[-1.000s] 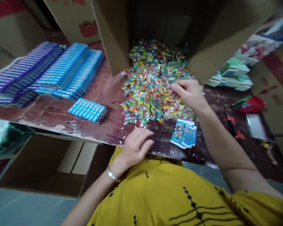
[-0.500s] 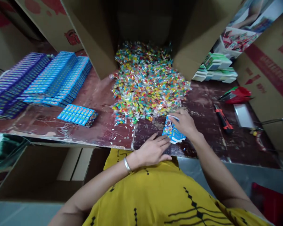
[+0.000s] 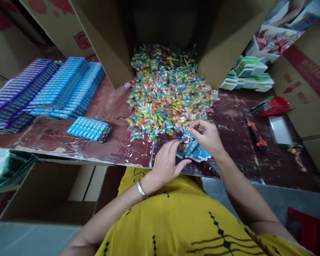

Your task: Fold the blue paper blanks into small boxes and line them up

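A small stack of flat blue printed cartons [image 3: 194,151] lies at the near edge of the dark red table [image 3: 229,117]. My right hand [image 3: 206,137] is curled over the stack, its fingers pinching the top carton. My left hand [image 3: 166,161] rests beside it with fingers stretched toward the stack's left edge, touching it. Just beyond both hands spreads a heap of small clear packets of coloured sweets [image 3: 168,96], spilling out of a big open cardboard box [image 3: 117,46].
Rows of filled blue and purple boxes [image 3: 50,89] stand at the left, with a short blue row [image 3: 89,128] nearer. Green-white cartons [image 3: 246,74], a red tape dispenser [image 3: 272,106] and an orange knife [image 3: 256,133] lie right. An open cardboard box [image 3: 50,192] sits below left.
My right hand left the sweets heap, came down on the blue carton stack and now lifts at its top. My left hand slid right to touch the stack.
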A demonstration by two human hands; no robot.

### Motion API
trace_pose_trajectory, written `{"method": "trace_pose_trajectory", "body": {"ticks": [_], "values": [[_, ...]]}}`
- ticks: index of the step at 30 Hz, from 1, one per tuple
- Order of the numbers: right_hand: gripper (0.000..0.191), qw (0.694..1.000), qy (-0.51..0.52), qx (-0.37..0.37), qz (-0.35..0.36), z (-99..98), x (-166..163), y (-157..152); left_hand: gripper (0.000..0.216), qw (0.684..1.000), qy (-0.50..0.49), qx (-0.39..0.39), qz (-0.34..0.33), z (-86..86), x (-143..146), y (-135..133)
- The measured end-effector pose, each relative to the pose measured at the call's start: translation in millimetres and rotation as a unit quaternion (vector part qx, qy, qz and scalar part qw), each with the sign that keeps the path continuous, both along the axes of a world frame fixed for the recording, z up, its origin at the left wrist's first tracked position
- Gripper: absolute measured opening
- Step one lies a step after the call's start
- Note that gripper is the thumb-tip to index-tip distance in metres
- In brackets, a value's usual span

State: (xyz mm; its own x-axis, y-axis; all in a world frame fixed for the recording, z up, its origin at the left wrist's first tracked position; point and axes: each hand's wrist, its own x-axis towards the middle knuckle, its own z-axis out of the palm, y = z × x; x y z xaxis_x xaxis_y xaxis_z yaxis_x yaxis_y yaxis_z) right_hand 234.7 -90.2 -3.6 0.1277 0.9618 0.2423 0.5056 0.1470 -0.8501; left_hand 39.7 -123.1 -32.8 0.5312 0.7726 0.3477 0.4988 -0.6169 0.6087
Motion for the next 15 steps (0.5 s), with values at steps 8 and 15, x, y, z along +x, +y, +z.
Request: {"method": "trace_pose_trajectory", "body": {"ticks": [8,15], "values": [[0.022,0.985,0.171,-0.019,0.022,10.7,-48.2,-2.8,0.067,0.992,-0.054,-0.106,0.045,9.7,-16.4,13.2],[0.050,0.955,0.130,-0.103,0.247,6.5,-51.0,-25.0,0.051,0.871,-0.249,-0.399,-0.138,33.7,-61.6,29.3]]}}
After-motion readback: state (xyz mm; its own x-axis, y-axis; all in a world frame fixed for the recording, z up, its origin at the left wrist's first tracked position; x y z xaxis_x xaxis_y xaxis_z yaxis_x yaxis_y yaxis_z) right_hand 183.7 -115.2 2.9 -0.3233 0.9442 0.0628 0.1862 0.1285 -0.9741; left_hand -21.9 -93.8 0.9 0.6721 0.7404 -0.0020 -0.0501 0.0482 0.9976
